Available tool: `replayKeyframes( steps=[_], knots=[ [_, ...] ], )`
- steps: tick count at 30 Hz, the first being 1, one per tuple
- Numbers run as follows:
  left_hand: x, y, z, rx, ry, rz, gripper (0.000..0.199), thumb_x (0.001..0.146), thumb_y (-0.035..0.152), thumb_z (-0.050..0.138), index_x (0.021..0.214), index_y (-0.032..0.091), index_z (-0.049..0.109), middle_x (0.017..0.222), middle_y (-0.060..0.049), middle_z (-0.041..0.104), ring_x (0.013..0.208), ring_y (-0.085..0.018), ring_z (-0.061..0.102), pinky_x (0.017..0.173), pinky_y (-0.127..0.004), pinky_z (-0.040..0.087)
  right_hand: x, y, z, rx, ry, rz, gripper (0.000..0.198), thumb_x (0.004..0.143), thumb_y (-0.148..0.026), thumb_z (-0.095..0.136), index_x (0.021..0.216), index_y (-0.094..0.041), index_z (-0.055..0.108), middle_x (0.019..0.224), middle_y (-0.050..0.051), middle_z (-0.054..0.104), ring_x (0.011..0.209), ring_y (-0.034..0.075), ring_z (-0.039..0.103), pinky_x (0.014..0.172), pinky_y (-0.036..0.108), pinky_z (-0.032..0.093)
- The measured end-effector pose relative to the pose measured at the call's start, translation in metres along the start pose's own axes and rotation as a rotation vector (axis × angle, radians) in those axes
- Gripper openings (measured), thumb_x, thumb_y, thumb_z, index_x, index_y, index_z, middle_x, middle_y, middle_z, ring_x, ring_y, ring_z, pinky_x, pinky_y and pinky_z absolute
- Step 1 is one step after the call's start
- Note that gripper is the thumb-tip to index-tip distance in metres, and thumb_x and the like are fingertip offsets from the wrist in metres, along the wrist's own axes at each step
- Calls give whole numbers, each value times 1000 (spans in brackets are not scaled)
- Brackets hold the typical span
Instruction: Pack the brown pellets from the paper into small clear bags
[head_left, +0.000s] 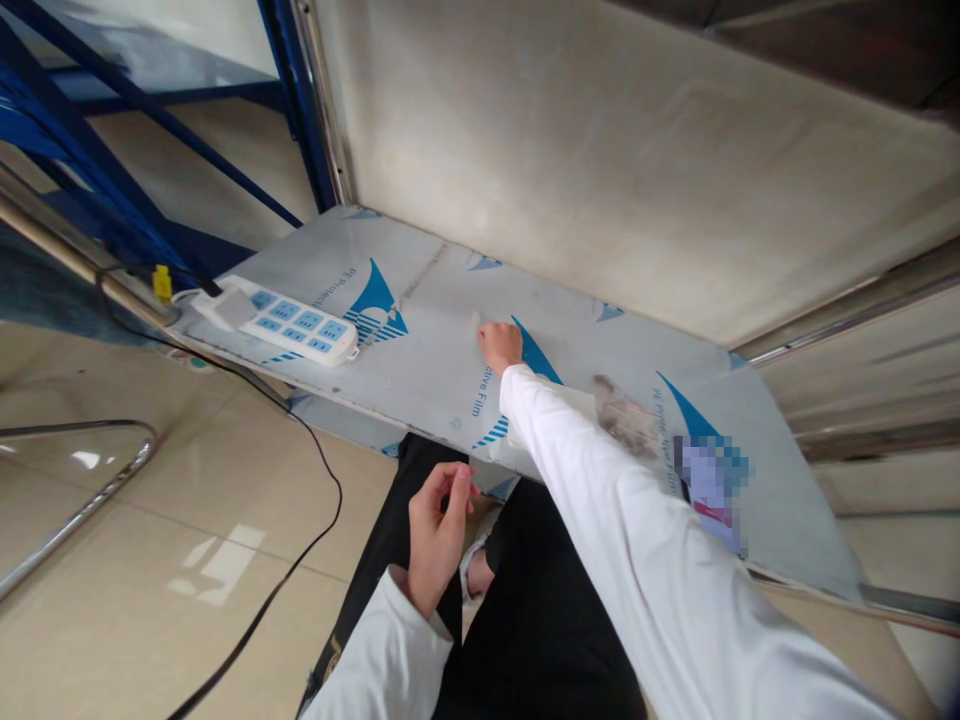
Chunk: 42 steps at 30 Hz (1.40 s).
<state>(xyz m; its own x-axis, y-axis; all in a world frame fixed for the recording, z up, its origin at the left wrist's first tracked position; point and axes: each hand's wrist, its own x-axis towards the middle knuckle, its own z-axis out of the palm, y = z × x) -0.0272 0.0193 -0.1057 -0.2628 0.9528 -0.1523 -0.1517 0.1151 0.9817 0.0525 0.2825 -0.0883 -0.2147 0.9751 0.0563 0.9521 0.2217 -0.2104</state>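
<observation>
My right hand (pixel 501 347) is closed in a fist on the metal tabletop (pixel 442 375), beside a blue printed mark on its protective film. What its curled fingers hold, if anything, is hidden. A small pale spot (pixel 475 319) lies by its knuckles. Lower down, my left hand (pixel 437 530) hovers over my lap, just in front of the table's near edge. Its fingers are curled in with the thumb close against them, and I cannot make out anything between them. Under my right forearm is a pale sheet (pixel 574 403), partly covered by the sleeve.
A white power strip (pixel 304 328) with blue sockets lies at the tabletop's left end, a white adapter (pixel 227 306) at its end. A black cable (pixel 330 470) hangs to the floor. A blurred-out device (pixel 712 490) lies at right. A blue metal rack (pixel 300 110) stands behind, left.
</observation>
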Motion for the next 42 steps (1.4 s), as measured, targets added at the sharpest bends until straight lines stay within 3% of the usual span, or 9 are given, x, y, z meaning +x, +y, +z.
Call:
replayKeyframes(
  steps=[4, 8, 12, 15, 19, 25, 30, 36, 42],
  knots=[
    [8, 8, -6, -3, 56, 7, 29, 89, 42, 54, 87, 14, 63, 72, -1, 61, 63, -11, 54, 60, -22, 44, -43, -14, -18, 115, 116, -52, 36, 98, -29, 39, 111, -16, 70, 118, 14, 68, 112, 20, 61, 97, 32, 41],
    [14, 32, -20, 18, 46, 121, 40, 86, 43, 60, 116, 17, 58, 113, -11, 65, 97, -19, 63, 85, -31, 49, -155, -25, -32, 640, 365, -204, 28, 94, -31, 50, 112, -25, 70, 117, 6, 70, 115, 21, 60, 101, 38, 44],
    [8, 59, -24, 181, -211, 370, 103, 59, 42, 84, 146, 24, 31, 152, -16, 34, 137, -32, 37, 110, -45, 34, -263, -26, -39, 846, 325, -178, 31, 89, -22, 57, 115, -37, 68, 116, 1, 70, 118, 26, 57, 99, 50, 47],
    [0, 69, -12, 237, -408, 382, 99, 55, 38, 87, 141, 22, 39, 139, -16, 51, 129, -31, 47, 108, -43, 37, -298, -24, -45, 871, 313, -140, 39, 86, -17, 60, 117, -41, 66, 115, 0, 70, 119, 27, 56, 95, 50, 50],
    [-9, 66, 7, 224, -418, 326, 53, 65, 33, 81, 110, 19, 58, 103, -8, 68, 94, -21, 66, 85, -30, 50, -308, -17, -60, 950, 264, -69, 37, 86, -16, 61, 115, -38, 68, 118, 2, 69, 120, 26, 55, 98, 47, 48],
    [-14, 63, 15, 354, -464, 403, 49, 66, 39, 81, 104, 21, 55, 95, -4, 64, 83, -17, 62, 76, -26, 48, -299, 1, -91, 1262, 63, 305, 21, 92, -36, 54, 100, -24, 69, 90, 3, 72, 88, 20, 67, 79, 31, 54],
    [-18, 65, 18, 535, -563, 471, 78, 58, 51, 82, 121, 21, 45, 109, -8, 59, 96, -23, 60, 84, -33, 48, -276, 16, -100, 1327, -301, 235, 22, 77, -33, 72, 90, -17, 65, 82, 3, 70, 75, 16, 67, 69, 27, 53],
    [-23, 62, 25, 669, -488, 487, 60, 76, 36, 69, 124, 19, 38, 105, -8, 56, 93, -21, 59, 83, -35, 49, -278, 21, -104, 1073, -107, 175, 6, 85, -24, 61, 89, -21, 57, 71, -3, 65, 63, 12, 63, 60, 24, 49],
    [-23, 71, 29, 685, -568, 536, 49, 74, 26, 68, 116, 21, 42, 108, -7, 56, 101, -21, 56, 88, -35, 47, -274, 31, -120, 813, -260, -43, 18, 83, -11, 56, 83, -22, 70, 82, -2, 70, 73, 12, 65, 68, 22, 49]
  ],
)
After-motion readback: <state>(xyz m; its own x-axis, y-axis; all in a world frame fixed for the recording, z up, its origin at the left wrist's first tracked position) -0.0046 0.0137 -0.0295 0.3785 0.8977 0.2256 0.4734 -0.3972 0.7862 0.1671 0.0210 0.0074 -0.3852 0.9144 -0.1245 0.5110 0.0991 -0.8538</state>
